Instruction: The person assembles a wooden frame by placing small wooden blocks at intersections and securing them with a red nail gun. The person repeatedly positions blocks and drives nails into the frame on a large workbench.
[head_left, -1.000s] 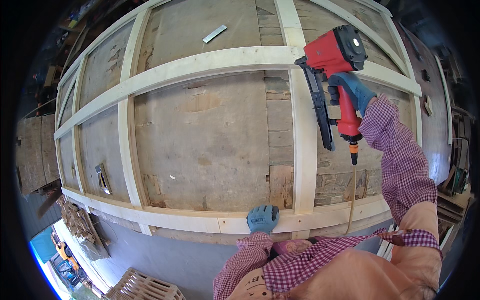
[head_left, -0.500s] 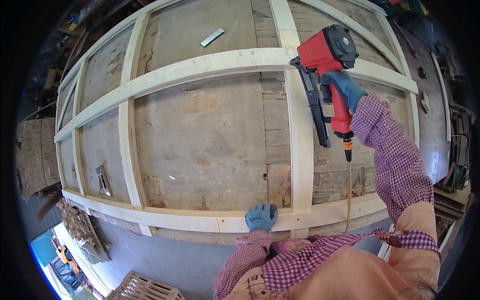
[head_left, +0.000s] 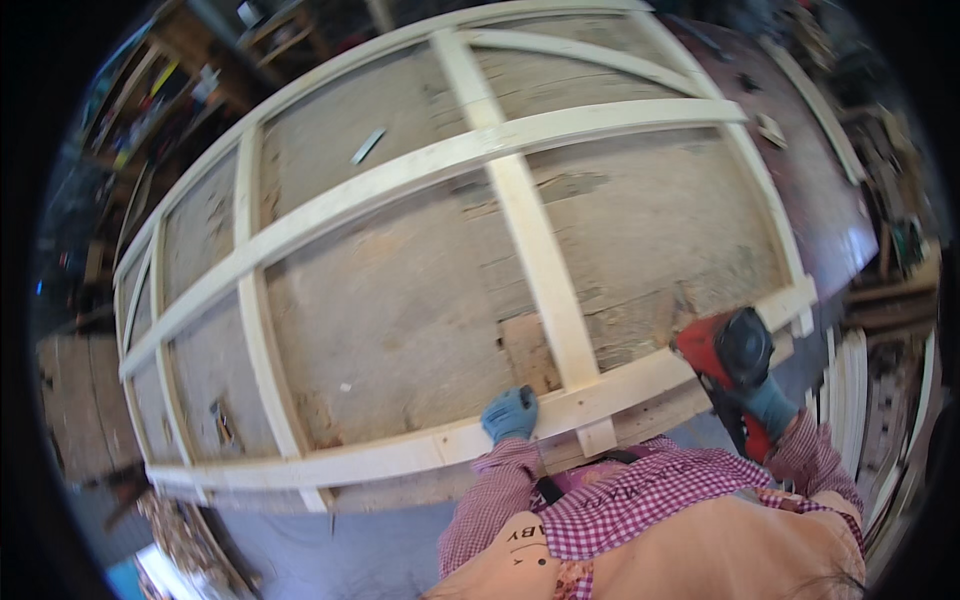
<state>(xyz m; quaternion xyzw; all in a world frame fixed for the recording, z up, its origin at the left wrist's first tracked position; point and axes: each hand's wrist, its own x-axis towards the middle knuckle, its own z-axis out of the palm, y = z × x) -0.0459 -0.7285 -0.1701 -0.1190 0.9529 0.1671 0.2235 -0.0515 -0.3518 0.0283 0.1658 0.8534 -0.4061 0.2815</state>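
Note:
A large pale wooden frame (head_left: 390, 190) of rails and crosspieces lies on a worn plywood surface. My left hand (head_left: 511, 414), in a blue-grey glove, is closed over its near rail (head_left: 390, 455), left of where a crosspiece (head_left: 545, 280) meets it. At the right end of that rail my gloved right hand (head_left: 770, 408) grips a red and black nail gun (head_left: 728, 350) by its handle. The gun's head is over or beside the rail; whether its nose touches the wood I cannot tell. The gun and that hand are slightly blurred.
On the plywood lie a strip of nails (head_left: 368, 146) and a small metal tool (head_left: 222, 424). Long timber strips (head_left: 850, 375) stand at the right, with a scrap of wood (head_left: 770, 130) on the side table. Wood scraps (head_left: 185, 535) are piled at lower left; cluttered shelves (head_left: 150, 95) stand at far left.
My right hand has brought the nail gun down from above the middle rail to the near rail's right part. My left hand stays on the near rail. The view has turned and shifted right.

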